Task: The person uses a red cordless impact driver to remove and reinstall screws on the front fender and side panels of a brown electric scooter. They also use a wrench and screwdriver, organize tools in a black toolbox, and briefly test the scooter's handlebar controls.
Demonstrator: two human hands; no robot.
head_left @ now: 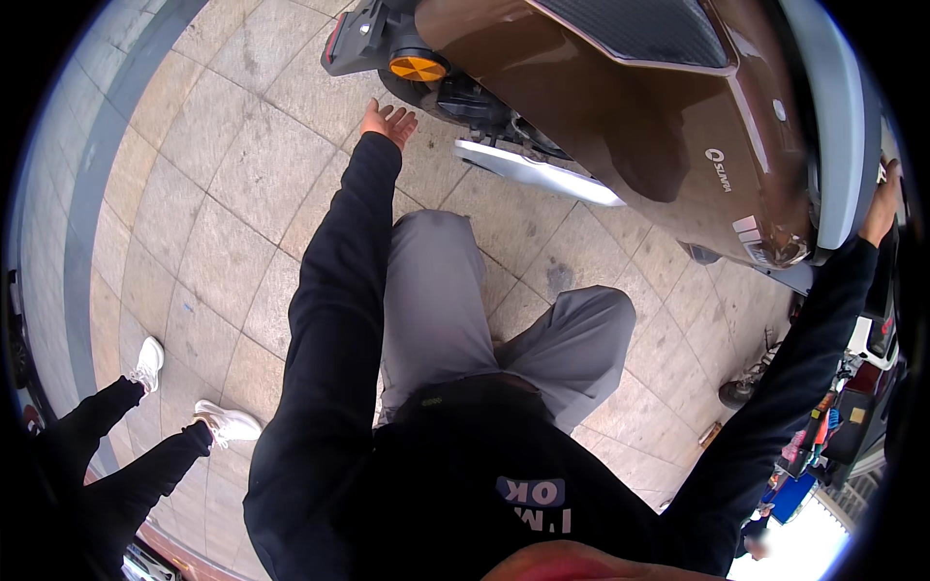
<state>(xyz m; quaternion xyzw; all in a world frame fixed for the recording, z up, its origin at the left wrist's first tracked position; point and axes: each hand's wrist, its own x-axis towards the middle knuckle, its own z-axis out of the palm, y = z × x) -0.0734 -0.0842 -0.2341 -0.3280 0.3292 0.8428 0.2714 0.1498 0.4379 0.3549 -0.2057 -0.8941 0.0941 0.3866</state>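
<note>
A brown motor scooter (601, 87) fills the upper right, its rear end toward the left. Near its rear wheel, below a round orange reflector (418, 66), my left hand (389, 123) reaches out with its fingers spread and nothing in them. Beneath the scooter's body runs a long, shiny white panel (538, 172), to the right of that hand. At the far right, my right hand (882, 201) is against the edge of the scooter's grey seat (841, 126). Its fingers are mostly hidden there, so I cannot tell how they are bent.
Stone paving tiles (232, 165) lie under my bent legs. Another person in dark trousers and white shoes (228, 423) stands at the lower left. A dark shoe (738, 392) shows beyond my right arm, with assorted coloured goods (814, 436) at the right rim.
</note>
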